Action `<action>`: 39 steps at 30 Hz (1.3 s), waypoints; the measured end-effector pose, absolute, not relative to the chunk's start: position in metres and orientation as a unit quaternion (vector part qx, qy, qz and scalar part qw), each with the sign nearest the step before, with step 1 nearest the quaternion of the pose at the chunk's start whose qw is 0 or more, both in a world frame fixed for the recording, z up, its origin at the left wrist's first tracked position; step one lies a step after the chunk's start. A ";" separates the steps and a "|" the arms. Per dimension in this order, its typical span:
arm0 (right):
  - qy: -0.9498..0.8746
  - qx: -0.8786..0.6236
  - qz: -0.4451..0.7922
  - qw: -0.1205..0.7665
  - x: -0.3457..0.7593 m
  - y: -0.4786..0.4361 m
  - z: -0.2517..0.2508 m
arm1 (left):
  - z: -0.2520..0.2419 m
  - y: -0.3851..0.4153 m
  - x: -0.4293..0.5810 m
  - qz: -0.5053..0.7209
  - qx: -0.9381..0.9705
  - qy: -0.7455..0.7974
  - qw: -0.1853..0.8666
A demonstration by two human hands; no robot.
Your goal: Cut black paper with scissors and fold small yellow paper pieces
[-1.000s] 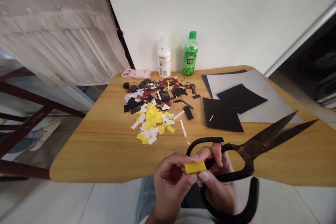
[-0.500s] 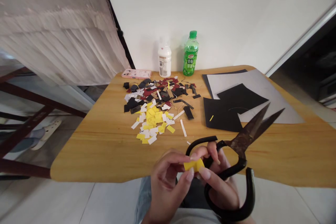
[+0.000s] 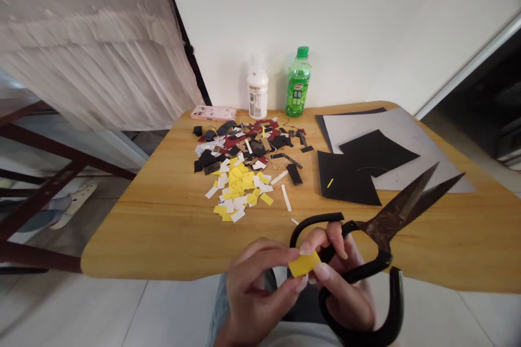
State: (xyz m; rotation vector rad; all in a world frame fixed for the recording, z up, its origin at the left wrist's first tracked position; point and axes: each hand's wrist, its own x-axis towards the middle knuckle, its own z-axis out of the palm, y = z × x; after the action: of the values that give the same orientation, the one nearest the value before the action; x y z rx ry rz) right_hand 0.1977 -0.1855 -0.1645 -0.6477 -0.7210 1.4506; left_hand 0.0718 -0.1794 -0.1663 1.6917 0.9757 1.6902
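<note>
My left hand (image 3: 256, 295) pinches a small yellow paper piece (image 3: 304, 264) between thumb and fingers, just past the table's front edge. My right hand (image 3: 348, 287) grips large black-handled scissors with rusty blades (image 3: 385, 230), its fingers through the handles. The blades stand open, pointing up and right over the tabletop, and the yellow piece is not between them. A fingertip of my right hand rests against the yellow piece. The lower handle loop hangs below the table edge.
A wooden table (image 3: 163, 233) holds a heap of cut yellow, white, black and red paper scraps (image 3: 240, 179), black paper sheets (image 3: 350, 173) on a grey sheet (image 3: 407, 138), a phone in a pink case (image 3: 214, 113), a white bottle (image 3: 258, 94) and a green bottle (image 3: 298, 82).
The scissor blades have swung back and forth, and the yellow piece now tilts a little more. My hands stay in the same grip, and the view has shifted slightly.
</note>
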 end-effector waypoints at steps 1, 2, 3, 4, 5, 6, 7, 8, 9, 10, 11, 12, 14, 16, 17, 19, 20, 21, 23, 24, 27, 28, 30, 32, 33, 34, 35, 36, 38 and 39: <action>-0.313 -0.282 0.643 0.640 0.198 -0.186 -0.164 | -0.166 -0.180 0.071 0.625 0.639 0.365 0.261; -0.309 -0.281 0.648 0.637 0.198 -0.187 -0.164 | -0.165 -0.180 0.070 0.621 0.647 0.367 0.246; -0.305 -0.281 0.652 0.635 0.198 -0.187 -0.164 | -0.165 -0.181 0.069 0.616 0.655 0.370 0.232; -0.303 -0.284 0.654 0.632 0.198 -0.187 -0.164 | -0.165 -0.181 0.067 0.608 0.664 0.375 0.221; -0.301 -0.290 0.655 0.629 0.199 -0.188 -0.164 | -0.165 -0.181 0.066 0.600 0.672 0.379 0.212; -0.301 -0.298 0.655 0.626 0.200 -0.188 -0.164 | -0.165 -0.182 0.065 0.591 0.679 0.383 0.207; -0.301 -0.309 0.654 0.622 0.202 -0.188 -0.164 | -0.165 -0.182 0.063 0.584 0.683 0.388 0.206; -0.302 -0.323 0.651 0.617 0.204 -0.187 -0.164 | -0.165 -0.181 0.061 0.575 0.687 0.393 0.207; -0.304 -0.339 0.647 0.611 0.206 -0.187 -0.164 | -0.164 -0.181 0.059 0.566 0.691 0.397 0.210; -0.310 -0.358 0.642 0.603 0.208 -0.187 -0.164 | -0.163 -0.181 0.058 0.558 0.696 0.400 0.210; -0.319 -0.382 0.635 0.591 0.210 -0.187 -0.163 | -0.162 -0.181 0.056 0.549 0.701 0.403 0.210; -0.328 -0.407 0.629 0.576 0.212 -0.187 -0.162 | -0.160 -0.180 0.054 0.541 0.707 0.405 0.209; -0.351 -0.451 0.615 0.544 0.214 -0.188 -0.159 | -0.158 -0.179 0.050 0.528 0.718 0.403 0.207; -0.379 -0.486 0.588 0.524 0.214 -0.189 -0.155 | -0.157 -0.178 0.048 0.519 0.724 0.401 0.212; -0.392 -0.498 0.572 0.520 0.213 -0.189 -0.154 | -0.157 -0.177 0.046 0.515 0.726 0.399 0.219; -0.411 -0.515 0.545 0.519 0.211 -0.190 -0.152 | -0.158 -0.177 0.044 0.507 0.728 0.395 0.239; -0.415 -0.519 0.537 0.519 0.210 -0.190 -0.151 | -0.159 -0.177 0.043 0.503 0.728 0.394 0.249; -0.416 -0.521 0.535 0.519 0.208 -0.190 -0.151 | -0.160 -0.178 0.042 0.499 0.728 0.393 0.258; -0.417 -0.521 0.533 0.521 0.205 -0.191 -0.152 | -0.161 -0.179 0.042 0.495 0.724 0.395 0.273; -0.418 -0.522 0.530 0.521 0.204 -0.191 -0.152 | -0.161 -0.180 0.042 0.495 0.720 0.398 0.279; -0.431 -0.537 0.519 0.507 0.208 -0.190 -0.153 | -0.165 -0.182 0.042 0.503 0.701 0.407 0.300; -0.444 -0.551 0.507 0.493 0.213 -0.188 -0.153 | -0.167 -0.183 0.042 0.509 0.690 0.412 0.308; -0.482 -0.598 0.455 0.451 0.230 -0.179 -0.152 | -0.173 -0.185 0.042 0.528 0.660 0.427 0.321; -0.523 -0.665 0.358 0.395 0.255 -0.164 -0.151 | -0.179 -0.187 0.042 0.557 0.618 0.447 0.328; -0.541 -0.706 0.291 0.352 0.269 -0.155 -0.150 | -0.181 -0.187 0.043 0.573 0.593 0.457 0.333; -0.552 -0.742 0.221 0.309 0.284 -0.145 -0.150 | -0.183 -0.188 0.045 0.586 0.567 0.467 0.341; -0.568 -0.760 0.172 0.265 0.297 -0.135 -0.149 | -0.185 -0.188 0.046 0.598 0.541 0.475 0.352; -0.583 -0.768 0.126 0.233 0.310 -0.127 -0.149 | -0.186 -0.187 0.048 0.608 0.516 0.480 0.365; -0.618 -0.767 0.069 0.155 0.329 -0.112 -0.148 | -0.186 -0.186 0.051 0.622 0.480 0.484 0.387; -0.631 -0.764 0.059 0.122 0.335 -0.106 -0.149 | -0.186 -0.185 0.052 0.626 0.468 0.484 0.393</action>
State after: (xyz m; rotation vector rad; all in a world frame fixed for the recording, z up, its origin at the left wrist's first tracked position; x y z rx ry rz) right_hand 0.3350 -0.1062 -0.1487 -2.2298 -1.8411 0.1735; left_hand 0.0518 -0.1850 -0.1860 1.1870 1.2296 1.5890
